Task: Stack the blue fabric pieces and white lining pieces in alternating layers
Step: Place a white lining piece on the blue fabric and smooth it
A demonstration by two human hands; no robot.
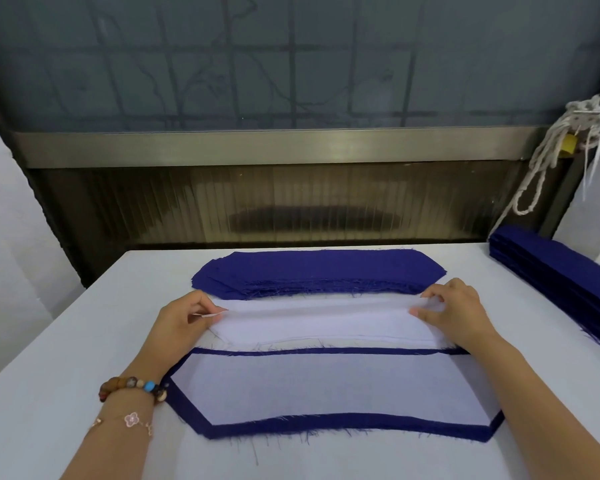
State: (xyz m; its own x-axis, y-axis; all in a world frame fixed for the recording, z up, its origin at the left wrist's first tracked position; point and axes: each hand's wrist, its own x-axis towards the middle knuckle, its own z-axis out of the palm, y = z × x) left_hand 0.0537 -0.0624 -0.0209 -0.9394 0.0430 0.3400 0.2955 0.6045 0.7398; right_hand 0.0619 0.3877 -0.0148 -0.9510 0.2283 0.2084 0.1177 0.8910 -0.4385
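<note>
A pile of blue fabric pieces [317, 270] lies at the far middle of the table. Just in front of it sits a pile of white lining pieces [321, 323]. My left hand [184, 318] pinches the left end of the top white lining piece, and my right hand [454, 311] pinches its right end, lifting its far edge slightly. Nearest to me lies the layered stack [333, 389]: a white lining piece on top with a blue fabric border showing all around it.
A second, thick stack of blue fabric [565, 282] lies along the right edge of the white table [66, 341]. White cords [565, 143] hang at the back right. A dark window and metal sill stand behind the table.
</note>
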